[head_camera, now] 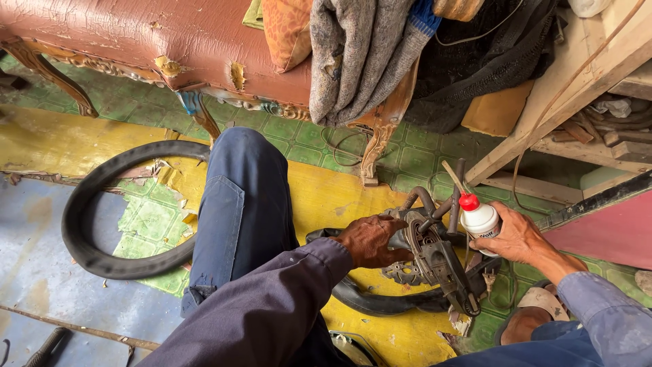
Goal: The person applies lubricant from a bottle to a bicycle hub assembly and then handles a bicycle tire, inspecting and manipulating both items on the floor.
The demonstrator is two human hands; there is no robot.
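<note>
Glue bottle (479,219), small, light, smooth plastic, sits clasped at its body in my right hand (519,238), right of the heavy, rigid metal clamp (435,255) my left hand (370,239) presses, fingers curled, over a limp rubber tube (380,299) on the floor (353,197).

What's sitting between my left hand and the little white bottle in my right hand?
A dark metal clamp press with a handle, seen in the head view.

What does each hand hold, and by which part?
The right hand grips a small white bottle with a red cap around its body. The left hand rests on the black rubber tube at the metal clamp tool.
</note>
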